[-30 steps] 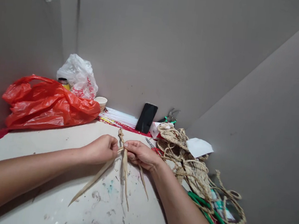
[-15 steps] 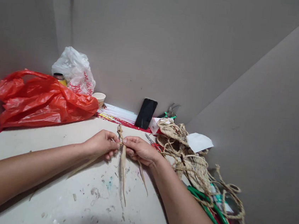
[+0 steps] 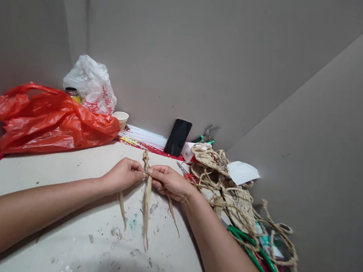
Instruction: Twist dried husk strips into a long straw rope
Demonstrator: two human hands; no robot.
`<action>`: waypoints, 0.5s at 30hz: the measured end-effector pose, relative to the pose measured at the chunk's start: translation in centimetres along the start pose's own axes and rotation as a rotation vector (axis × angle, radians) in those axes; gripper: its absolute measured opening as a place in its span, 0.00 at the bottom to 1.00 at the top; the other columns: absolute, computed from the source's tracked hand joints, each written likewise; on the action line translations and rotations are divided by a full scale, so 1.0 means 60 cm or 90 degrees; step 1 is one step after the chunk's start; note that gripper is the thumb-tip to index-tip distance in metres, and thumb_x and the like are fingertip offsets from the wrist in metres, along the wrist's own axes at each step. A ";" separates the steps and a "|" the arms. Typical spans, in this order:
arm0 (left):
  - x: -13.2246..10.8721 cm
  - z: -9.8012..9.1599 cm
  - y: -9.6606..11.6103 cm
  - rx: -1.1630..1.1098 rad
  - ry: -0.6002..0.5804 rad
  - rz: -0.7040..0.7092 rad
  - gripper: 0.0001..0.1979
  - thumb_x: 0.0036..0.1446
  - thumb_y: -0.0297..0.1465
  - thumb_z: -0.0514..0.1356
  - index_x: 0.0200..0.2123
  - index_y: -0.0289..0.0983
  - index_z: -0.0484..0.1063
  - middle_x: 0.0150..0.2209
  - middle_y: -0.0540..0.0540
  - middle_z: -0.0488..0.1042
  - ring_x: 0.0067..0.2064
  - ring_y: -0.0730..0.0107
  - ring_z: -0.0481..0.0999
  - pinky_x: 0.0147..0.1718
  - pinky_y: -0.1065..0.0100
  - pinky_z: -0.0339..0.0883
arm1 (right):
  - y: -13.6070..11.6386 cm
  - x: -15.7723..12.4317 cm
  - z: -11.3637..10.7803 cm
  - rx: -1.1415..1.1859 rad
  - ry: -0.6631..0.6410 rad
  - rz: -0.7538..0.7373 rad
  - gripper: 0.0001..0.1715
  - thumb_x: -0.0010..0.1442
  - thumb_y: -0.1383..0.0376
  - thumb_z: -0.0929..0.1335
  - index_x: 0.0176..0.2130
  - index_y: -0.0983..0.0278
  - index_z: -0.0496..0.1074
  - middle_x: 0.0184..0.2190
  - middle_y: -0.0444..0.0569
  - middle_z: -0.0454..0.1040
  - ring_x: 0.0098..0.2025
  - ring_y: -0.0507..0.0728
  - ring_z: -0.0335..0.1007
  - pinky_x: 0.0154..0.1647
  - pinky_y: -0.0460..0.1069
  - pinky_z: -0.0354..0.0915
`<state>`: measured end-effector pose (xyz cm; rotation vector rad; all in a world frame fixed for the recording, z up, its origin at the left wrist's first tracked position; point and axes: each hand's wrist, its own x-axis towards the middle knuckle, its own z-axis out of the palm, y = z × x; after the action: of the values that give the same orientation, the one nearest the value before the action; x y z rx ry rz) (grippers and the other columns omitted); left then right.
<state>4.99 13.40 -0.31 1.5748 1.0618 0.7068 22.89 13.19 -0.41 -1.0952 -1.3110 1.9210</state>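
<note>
Your grip hides where the braid [image 3: 147,157] splits into loose strips [image 3: 146,210] over the bench [image 3: 61,227]. Left hand [image 3: 124,176] and right hand [image 3: 169,181] both clamp it; the left strip, earlier slanting outward, now hangs short beneath your fist.

Left hand [image 3: 123,175], right hand [image 3: 168,181] bare; both forearms bare as far as frame shows.

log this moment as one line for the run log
left hand: pinches straw braid | right hand: pinches it too | loose strands: trail onto table | nearby: braided rope pile beside right hand
</note>
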 end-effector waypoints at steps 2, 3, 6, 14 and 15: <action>0.000 0.002 -0.001 0.022 0.019 0.030 0.10 0.47 0.35 0.56 0.22 0.33 0.68 0.18 0.55 0.61 0.22 0.79 0.56 0.23 0.74 0.51 | 0.002 0.002 0.004 -0.009 0.007 -0.011 0.19 0.51 0.54 0.70 0.25 0.64 0.61 0.12 0.33 0.57 0.12 0.43 0.40 0.10 0.40 0.37; 0.000 0.002 -0.002 0.038 0.032 0.048 0.10 0.47 0.34 0.55 0.21 0.34 0.67 0.18 0.55 0.61 0.22 0.78 0.56 0.23 0.74 0.51 | 0.003 0.003 0.007 -0.019 0.020 -0.019 0.19 0.50 0.54 0.71 0.24 0.64 0.62 0.12 0.34 0.58 0.11 0.43 0.41 0.10 0.40 0.37; 0.001 0.003 -0.005 0.111 0.074 0.079 0.11 0.48 0.34 0.53 0.18 0.35 0.63 0.17 0.54 0.60 0.23 0.77 0.57 0.23 0.74 0.51 | 0.006 0.010 0.022 -0.064 0.094 -0.048 0.20 0.49 0.54 0.70 0.21 0.66 0.64 0.10 0.37 0.61 0.10 0.43 0.42 0.09 0.41 0.38; -0.013 -0.007 0.012 0.363 0.133 0.073 0.11 0.49 0.34 0.54 0.19 0.36 0.69 0.19 0.49 0.69 0.24 0.73 0.65 0.24 0.71 0.52 | 0.015 0.020 0.072 0.066 0.282 -0.030 0.15 0.48 0.60 0.69 0.19 0.68 0.68 0.08 0.38 0.59 0.09 0.43 0.40 0.09 0.41 0.36; -0.016 -0.008 0.017 0.396 0.137 0.076 0.11 0.49 0.34 0.55 0.19 0.36 0.70 0.20 0.48 0.70 0.24 0.72 0.65 0.24 0.71 0.52 | 0.016 0.021 0.076 0.077 0.291 -0.036 0.14 0.48 0.60 0.69 0.19 0.68 0.68 0.08 0.37 0.58 0.09 0.43 0.40 0.09 0.41 0.36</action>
<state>4.46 12.71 0.87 2.1394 1.4473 0.6708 18.33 11.71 -0.85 -1.3199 -0.9505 1.5617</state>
